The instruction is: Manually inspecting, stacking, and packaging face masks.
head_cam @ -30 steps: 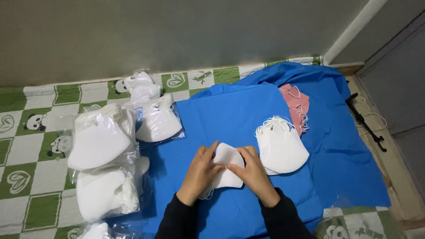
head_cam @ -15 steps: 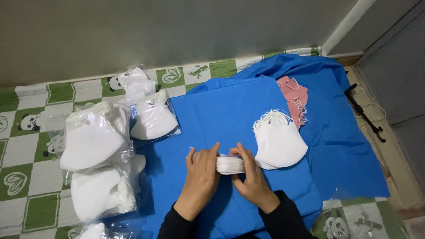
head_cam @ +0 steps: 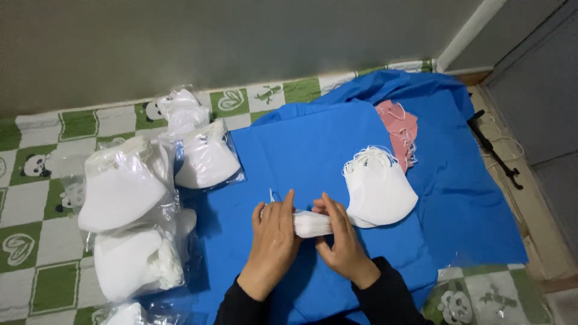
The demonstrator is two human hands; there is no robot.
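Note:
Both my hands press a small stack of white face masks [head_cam: 312,223] edge-up on the blue cloth [head_cam: 313,150]. My left hand [head_cam: 274,238] closes on the stack's left end, fingers pointing up. My right hand [head_cam: 340,238] grips the right end. A fanned pile of white masks [head_cam: 378,185] with ear loops lies just right of my right hand, close to it.
Clear plastic bags of white masks [head_cam: 123,189] lie on the left, with another bag [head_cam: 205,157] behind. Pink masks [head_cam: 398,127] sit on the cloth at the back right. A green-and-white checked mat [head_cam: 36,222] covers the floor. A black cable [head_cam: 495,150] lies at right.
The stack lay flat under my hands a second ago; it now stands on its edge, squeezed between both hands. The view has shifted slightly.

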